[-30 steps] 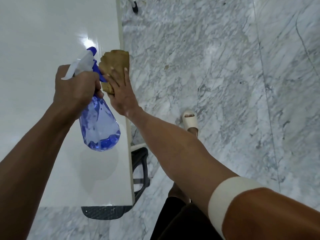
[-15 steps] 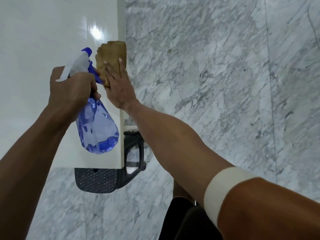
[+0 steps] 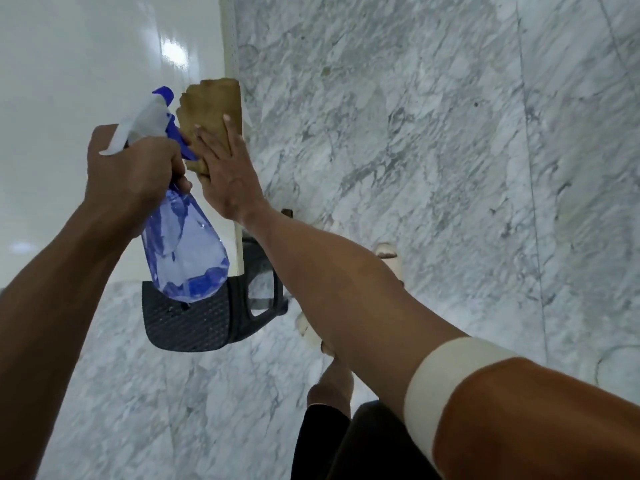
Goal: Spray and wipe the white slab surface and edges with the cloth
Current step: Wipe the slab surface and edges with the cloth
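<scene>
Upper left of frame: white slab, glossy, its right edge running down the centre-left. Left hand, fingers curled round the neck of a blue spray bottle, which hangs tilted over the slab's lower right corner. Centre: brown cloth lying on the slab at its right edge, pressed flat under the straight fingers of the right hand. Below the corner: a black stool. Right: marble floor.
</scene>
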